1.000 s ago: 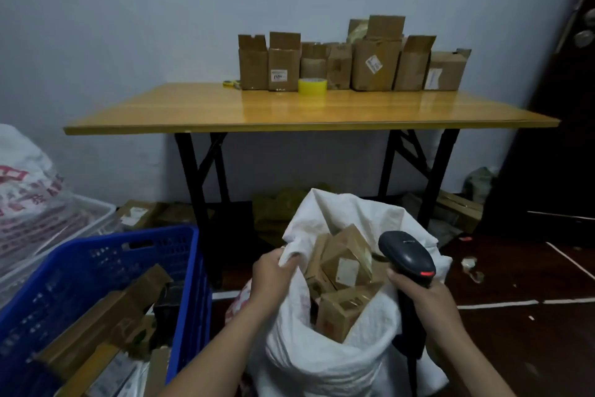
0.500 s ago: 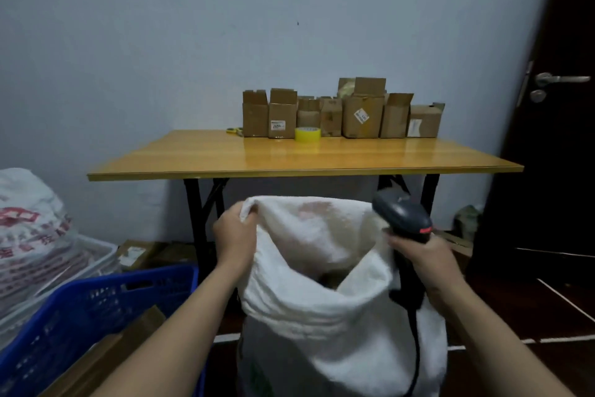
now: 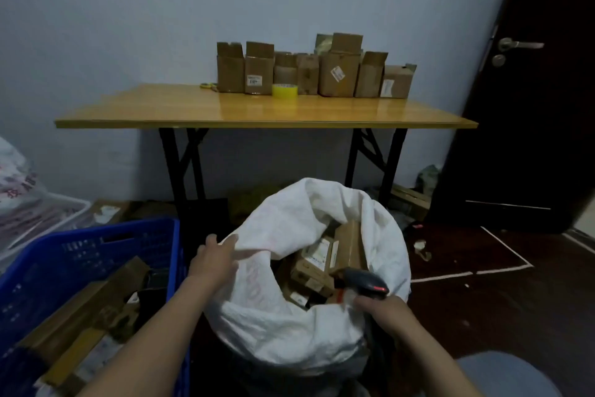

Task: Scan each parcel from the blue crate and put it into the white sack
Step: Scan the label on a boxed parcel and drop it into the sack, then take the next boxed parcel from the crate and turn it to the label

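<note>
Sack [image 3: 289, 329], lower centre: my left hand [image 3: 214, 259] pinches its rim to hold the mouth wide for parcels [image 3: 317, 256]. My right hand [image 3: 383, 309] grips the scanner [image 3: 365, 282], ready. Crate [image 3: 96, 247], lower left, not yet emptied.

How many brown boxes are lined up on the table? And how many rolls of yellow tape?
Brown boxes in the row: 7
Yellow tape rolls: 1
Total: 8
Something behind the tallest box is too hidden to count.

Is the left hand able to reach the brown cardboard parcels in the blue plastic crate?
Probably yes: the parcels lie uncovered in the crate beside the left hand, which first must release the white sack.
</note>
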